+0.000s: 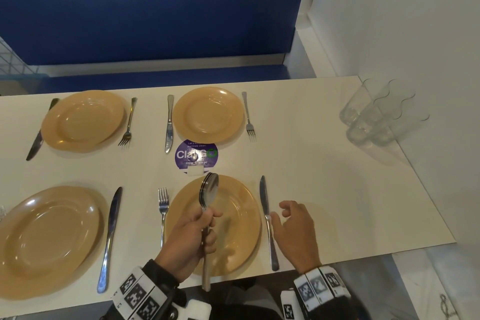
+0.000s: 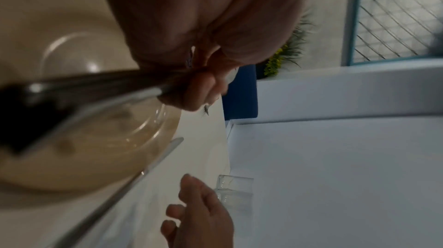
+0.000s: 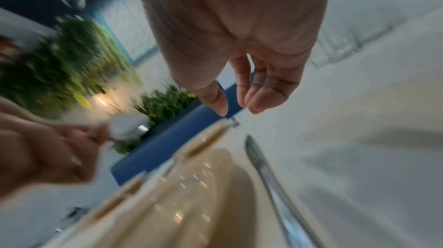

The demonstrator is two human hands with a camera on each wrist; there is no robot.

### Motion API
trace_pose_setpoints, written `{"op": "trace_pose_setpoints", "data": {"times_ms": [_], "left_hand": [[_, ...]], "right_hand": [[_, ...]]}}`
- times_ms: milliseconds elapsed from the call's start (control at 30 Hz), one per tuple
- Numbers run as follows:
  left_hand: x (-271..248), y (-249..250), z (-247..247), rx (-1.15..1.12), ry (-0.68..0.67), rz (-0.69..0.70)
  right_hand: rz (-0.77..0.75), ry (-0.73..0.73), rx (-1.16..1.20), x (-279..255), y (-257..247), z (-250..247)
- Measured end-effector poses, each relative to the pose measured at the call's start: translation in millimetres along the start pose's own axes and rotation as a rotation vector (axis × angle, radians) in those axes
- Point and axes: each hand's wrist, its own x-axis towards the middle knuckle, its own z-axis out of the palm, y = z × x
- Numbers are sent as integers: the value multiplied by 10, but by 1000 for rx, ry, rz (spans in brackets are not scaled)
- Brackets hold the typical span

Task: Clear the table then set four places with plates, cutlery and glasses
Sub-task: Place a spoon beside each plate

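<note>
Four tan plates are laid on the white worktop [image 1: 324, 163], placed here relative to the round purple sticker [image 1: 196, 154] at its centre: far-right plate [image 1: 207, 114] just behind the sticker, near-right plate [image 1: 228, 226] just in front of it, far-left plate [image 1: 83, 119] and near-left plate [image 1: 49, 239] off to its left. Each plate is flanked by cutlery — a knife [image 1: 267, 221] to the right of the near-right plate, a fork [image 1: 163, 213] to its left; behind the sticker, a knife [image 1: 169, 127] left and a fork [image 1: 248, 117] right of the far-right plate. A bunch of spoons [image 1: 209, 195] is gripped by the handles in the left hand [image 1: 192, 239], fingers curled round them, bowls held up over the near-right plate just short of the sticker. The right hand [image 1: 293, 228] is held above the worktop just right of the near knife, fingers loosely spread, nothing in it. Clear glasses [image 1: 376, 117] are grouped well to the right of the sticker, against the wall — exact count cannot be told. A blue bench [image 1: 155, 21] is seen behind the worktop.
</note>
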Motion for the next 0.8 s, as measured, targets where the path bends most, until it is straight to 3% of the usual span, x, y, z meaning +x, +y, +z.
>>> {"op": "trace_pose_setpoints", "data": {"times_ms": [167,367,500,600,800], "left_hand": [[101,14,383,-87,-186,-97],[17,-41,878,124,-346,-59],[14,-116,984,73,-345,-109],[16,-144,1047,36,-316,-109],[62,-162,1112,100,-224,-7]], "right_hand": [[-67,-169,287,-210,-457,-370],[121,-65,553,-83,-444,-631],[84,-3,452,11,-352,-726],[95,90,527,107,-344,-766],[95,-43,458,74,-377,-721]]}}
